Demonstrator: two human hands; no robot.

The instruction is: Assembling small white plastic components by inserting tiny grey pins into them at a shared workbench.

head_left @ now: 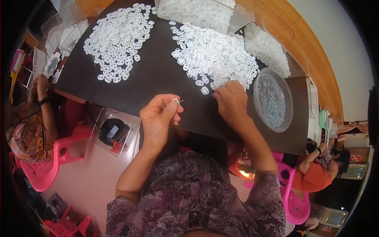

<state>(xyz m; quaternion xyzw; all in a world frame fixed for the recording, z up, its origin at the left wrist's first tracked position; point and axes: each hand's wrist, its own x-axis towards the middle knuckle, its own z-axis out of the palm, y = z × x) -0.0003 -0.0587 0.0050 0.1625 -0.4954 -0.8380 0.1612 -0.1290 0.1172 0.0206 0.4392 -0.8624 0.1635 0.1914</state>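
My left hand (157, 115) is raised over the table's near edge, thumb and forefinger pinching a small white plastic piece (175, 101). A thin metal screw (181, 101) sticks out of that piece to the right. My right hand (233, 103) is at the near edge of a large heap of white plastic pieces (221, 51), its fingers bent together and pointing down to the left; whatever lies between the fingertips is hidden. Close to its fingers lie a few loose oval pieces (204, 90). To its right stands a round clear tub (291, 103) of small metal screws (272, 100).
A second heap of white two-holed ovals (118, 41) covers the dark table's (158, 71) far left. Clear bins (244, 12) with more white pieces line the back. People sit at the left (35, 130) and right (316, 170), near pink plastic chairs (55, 162).
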